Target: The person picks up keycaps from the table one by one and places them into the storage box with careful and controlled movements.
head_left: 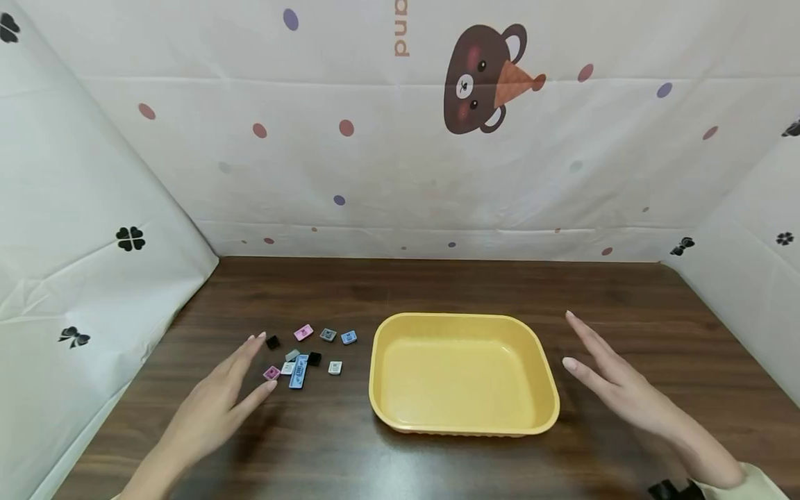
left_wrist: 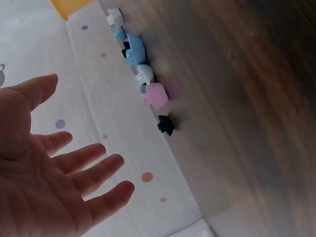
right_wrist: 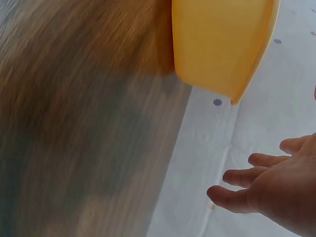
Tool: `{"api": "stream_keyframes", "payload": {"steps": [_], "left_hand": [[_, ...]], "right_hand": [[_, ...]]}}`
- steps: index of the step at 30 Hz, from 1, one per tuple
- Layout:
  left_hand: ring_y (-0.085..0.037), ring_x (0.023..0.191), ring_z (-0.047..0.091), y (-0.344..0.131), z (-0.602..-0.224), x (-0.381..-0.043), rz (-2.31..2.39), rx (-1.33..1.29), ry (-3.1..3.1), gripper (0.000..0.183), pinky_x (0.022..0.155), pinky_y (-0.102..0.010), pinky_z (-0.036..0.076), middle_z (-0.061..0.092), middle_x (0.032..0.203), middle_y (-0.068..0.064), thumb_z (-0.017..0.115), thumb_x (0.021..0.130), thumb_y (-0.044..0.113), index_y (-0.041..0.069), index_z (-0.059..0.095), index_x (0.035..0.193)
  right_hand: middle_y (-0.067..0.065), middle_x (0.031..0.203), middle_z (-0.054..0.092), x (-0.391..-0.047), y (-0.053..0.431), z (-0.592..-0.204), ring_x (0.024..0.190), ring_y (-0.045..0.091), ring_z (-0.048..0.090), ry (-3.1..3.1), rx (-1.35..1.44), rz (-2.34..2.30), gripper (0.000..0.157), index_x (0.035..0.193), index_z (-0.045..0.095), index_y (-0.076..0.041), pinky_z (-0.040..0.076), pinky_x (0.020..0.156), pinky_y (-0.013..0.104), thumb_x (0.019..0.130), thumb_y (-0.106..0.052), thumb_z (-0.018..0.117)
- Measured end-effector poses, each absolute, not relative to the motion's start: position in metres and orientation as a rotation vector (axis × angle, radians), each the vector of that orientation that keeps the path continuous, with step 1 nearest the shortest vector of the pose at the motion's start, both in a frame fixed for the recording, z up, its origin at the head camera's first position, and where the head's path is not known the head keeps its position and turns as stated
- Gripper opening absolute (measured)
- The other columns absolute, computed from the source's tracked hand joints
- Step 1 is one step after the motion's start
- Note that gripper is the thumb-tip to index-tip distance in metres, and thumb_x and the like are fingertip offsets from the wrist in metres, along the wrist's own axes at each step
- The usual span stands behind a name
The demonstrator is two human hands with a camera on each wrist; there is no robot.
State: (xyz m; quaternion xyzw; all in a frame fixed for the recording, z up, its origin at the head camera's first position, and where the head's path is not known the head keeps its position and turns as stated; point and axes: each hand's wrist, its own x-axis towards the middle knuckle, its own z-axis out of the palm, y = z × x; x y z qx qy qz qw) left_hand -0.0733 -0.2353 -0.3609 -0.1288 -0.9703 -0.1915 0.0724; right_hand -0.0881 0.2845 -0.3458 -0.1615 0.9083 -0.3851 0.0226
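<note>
white cloth [head_left: 400, 187], printed with dots [head_left: 346, 128] and a bear [head_left: 481, 87], was hung behind and beside a dark wooden table [head_left: 312, 444]. small toy bricks [head_left: 314, 359] were scattered on the table's left part, just right of the fingertips of the left hand [head_left: 212, 403]; they were placed between that hand and a yellow tray [head_left: 464, 375]. the longest, a blue brick [head_left: 298, 372], was aligned roughly near to far, its far end slanted slightly right. both hands were held well apart, one on either side, with fingers extended and nothing gripped. by the tray's whole width the right hand [head_left: 625, 392] was separated from the bricks, so the left was judged the nearer.
</note>
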Motion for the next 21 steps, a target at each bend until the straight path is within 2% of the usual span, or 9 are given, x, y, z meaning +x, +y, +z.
{"api": "stream_keyframes", "payload": {"steps": [3,6,8,10,13,16,19,20,21], "left_hand": [[-0.042,0.123,0.035,-0.236,-0.364,-0.077,-0.682,-0.362,-2.942,0.07,0.092,-0.061,0.032,0.034,0.141,-0.02,0.056,0.089,0.037,0.012,0.022,0.145],[-0.044,0.123,0.035,-0.236,-0.366,-0.081,-0.77,-0.349,-2.948,0.069,0.093,-0.062,0.031,0.034,0.141,-0.022,0.057,0.09,0.034,0.01,0.022,0.145],[-0.045,0.118,0.041,-0.237,-0.368,-0.083,-0.812,-0.348,-2.936,0.068,0.09,-0.061,0.034,0.037,0.138,-0.024,0.058,0.09,0.032,0.008,0.024,0.144],[-0.044,0.112,0.046,-0.238,-0.37,-0.085,-0.843,-0.349,-2.926,0.066,0.085,-0.06,0.038,0.041,0.134,-0.026,0.059,0.089,0.029,0.006,0.027,0.142],[-0.044,0.102,0.053,-0.24,-0.372,-0.088,-0.892,-0.353,-2.922,0.063,0.078,-0.058,0.044,0.046,0.127,-0.028,0.06,0.089,0.026,0.004,0.03,0.14],[-0.043,0.1,0.054,-0.242,-0.374,-0.092,-0.943,-0.351,-2.938,0.06,0.077,-0.056,0.045,0.047,0.124,-0.029,0.06,0.089,0.025,0.004,0.033,0.138],[-0.041,0.098,0.056,-0.243,-0.375,-0.095,-1.011,-0.337,-2.963,0.057,0.077,-0.054,0.046,0.048,0.124,-0.028,0.059,0.089,0.025,0.005,0.036,0.137],[-0.04,0.098,0.057,-0.244,-0.376,-0.096,-1.039,-0.33,-2.973,0.056,0.077,-0.053,0.046,0.048,0.124,-0.028,0.059,0.089,0.026,0.005,0.037,0.136],[-0.039,0.098,0.057,-0.244,-0.376,-0.097,-1.068,-0.321,-2.985,0.055,0.077,-0.052,0.047,0.048,0.125,-0.027,0.058,0.09,0.027,0.006,0.037,0.136]], "right_hand": [[0.009,0.152,0.003,-0.09,0.284,-0.347,0.136,0.015,-0.001,2.753,-0.443,-1.248,0.064,0.145,0.006,-0.038,0.013,0.092,0.072,0.097,-0.021,0.044],[0.013,0.151,0.004,-0.092,0.282,-0.348,0.135,0.034,0.003,2.706,-0.412,-1.295,0.062,0.145,0.005,-0.037,0.015,0.089,0.072,0.097,-0.021,0.043],[0.016,0.151,0.006,-0.094,0.281,-0.35,0.133,0.042,0.008,2.683,-0.395,-1.312,0.062,0.145,0.005,-0.035,0.019,0.089,0.071,0.098,-0.022,0.042],[0.018,0.15,0.007,-0.095,0.279,-0.353,0.13,0.047,0.012,2.653,-0.376,-1.334,0.061,0.146,0.005,-0.034,0.021,0.089,0.071,0.098,-0.022,0.041],[0.017,0.15,0.008,-0.097,0.278,-0.357,0.129,0.047,0.014,2.606,-0.343,-1.372,0.059,0.146,0.007,-0.032,0.022,0.091,0.068,0.099,-0.024,0.04],[0.016,0.15,0.011,-0.098,0.277,-0.361,0.13,0.046,0.017,2.589,-0.354,-1.39,0.056,0.147,0.01,-0.027,0.03,0.1,0.046,0.099,-0.023,0.039],[0.018,0.149,0.014,-0.101,0.277,-0.365,0.128,0.046,0.021,2.577,-0.401,-1.412,0.054,0.147,0.013,-0.016,0.034,0.092,0.017,0.099,-0.02,0.037],[0.018,0.149,0.015,-0.101,0.277,-0.366,0.128,0.045,0.023,2.57,-0.411,-1.422,0.053,0.147,0.014,-0.013,0.032,0.086,0.01,0.099,-0.02,0.036],[0.018,0.149,0.015,-0.102,0.277,-0.368,0.13,0.037,0.025,2.552,-0.429,-1.449,0.052,0.147,0.015,-0.01,0.033,0.086,0.01,0.1,-0.018,0.036]]}}
